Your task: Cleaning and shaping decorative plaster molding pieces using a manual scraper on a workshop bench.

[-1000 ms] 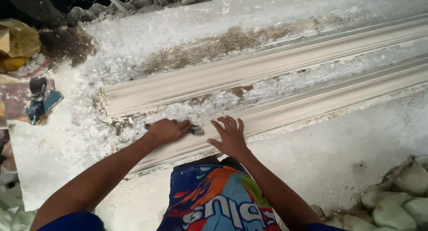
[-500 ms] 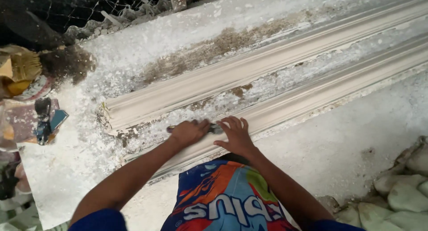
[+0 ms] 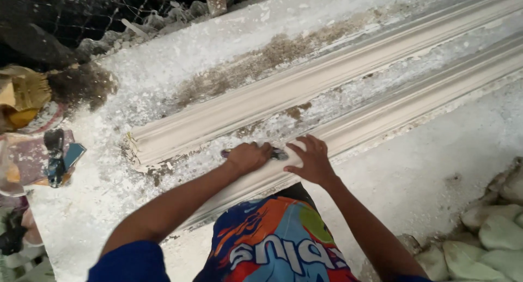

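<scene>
Two long pale plaster mouldings lie side by side on a white, plaster-crusted slab: a far moulding (image 3: 305,89) and a near moulding (image 3: 392,116). My left hand (image 3: 248,157) is closed around a small dark scraper tool (image 3: 278,153) and presses it on the rough strip between the mouldings, near their left ends. My right hand (image 3: 310,161) rests next to it with fingers spread on the near moulding's edge, just touching the tool's tip. My knee in colourful shorts (image 3: 278,244) is below both hands.
A dark hand tool (image 3: 54,157) lies on cloth and rags at the left edge. Wire mesh and rubble (image 3: 109,20) run along the far top left. Pale plaster lumps (image 3: 490,233) pile at the bottom right. Plaster crumbs cover the slab (image 3: 163,69).
The camera has shifted and the view slid a little; both hands have stayed together on the strip between the mouldings, the left hand still working the scraper with small movement.
</scene>
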